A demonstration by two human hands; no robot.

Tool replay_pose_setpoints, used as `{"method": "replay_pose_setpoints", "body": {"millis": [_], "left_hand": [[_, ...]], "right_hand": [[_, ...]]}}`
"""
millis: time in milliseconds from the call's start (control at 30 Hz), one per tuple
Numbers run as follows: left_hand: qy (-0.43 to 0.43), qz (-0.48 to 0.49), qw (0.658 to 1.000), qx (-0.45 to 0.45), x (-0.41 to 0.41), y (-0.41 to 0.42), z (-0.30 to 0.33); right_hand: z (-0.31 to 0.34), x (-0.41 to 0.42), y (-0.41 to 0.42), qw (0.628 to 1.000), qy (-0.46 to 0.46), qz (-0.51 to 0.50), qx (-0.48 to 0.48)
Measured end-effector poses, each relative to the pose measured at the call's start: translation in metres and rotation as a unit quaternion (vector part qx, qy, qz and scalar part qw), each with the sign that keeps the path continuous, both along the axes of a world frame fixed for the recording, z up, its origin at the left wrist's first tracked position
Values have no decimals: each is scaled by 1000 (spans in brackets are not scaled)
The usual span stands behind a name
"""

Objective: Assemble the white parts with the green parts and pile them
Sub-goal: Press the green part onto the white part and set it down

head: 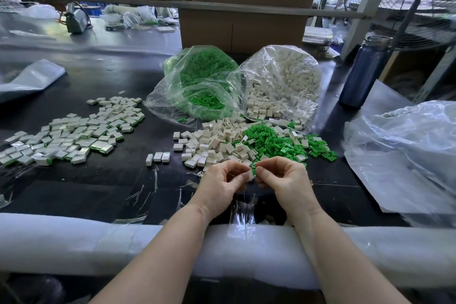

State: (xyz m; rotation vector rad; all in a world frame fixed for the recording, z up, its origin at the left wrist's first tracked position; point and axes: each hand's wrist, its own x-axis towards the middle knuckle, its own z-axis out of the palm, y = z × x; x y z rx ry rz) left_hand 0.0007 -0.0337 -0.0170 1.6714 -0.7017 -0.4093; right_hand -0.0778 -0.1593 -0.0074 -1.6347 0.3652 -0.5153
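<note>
While left grip (223, 180) pinches white part (250, 175) | right grip (281, 175) pinches green part (254, 170) touching it

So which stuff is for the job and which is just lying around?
For the job: left hand and right hand pinching a white part and green part; loose white parts; loose green parts; finished pile; both bags.

Lying about: blue bottle, cardboard box, fan.
</note>
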Motion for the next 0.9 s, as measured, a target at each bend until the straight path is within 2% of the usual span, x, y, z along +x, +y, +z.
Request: {"method": "replay_pose_setpoints", "body": {"millis": [167,367,700,900], "left_hand": [[-4,-4,1000,6,-1,1,2],[12,11,1000,-9,0,1,1],[-15,9,999,32,-3,1,1],[-29,7,999,18,-4,0,3]], "right_hand": [[-1,2,2,999,7,12,-45],[0,0,1,999,12,25,-25],[-1,1,3,998,42,39,-39],[-3,3,1,999,31,23,0]]}}
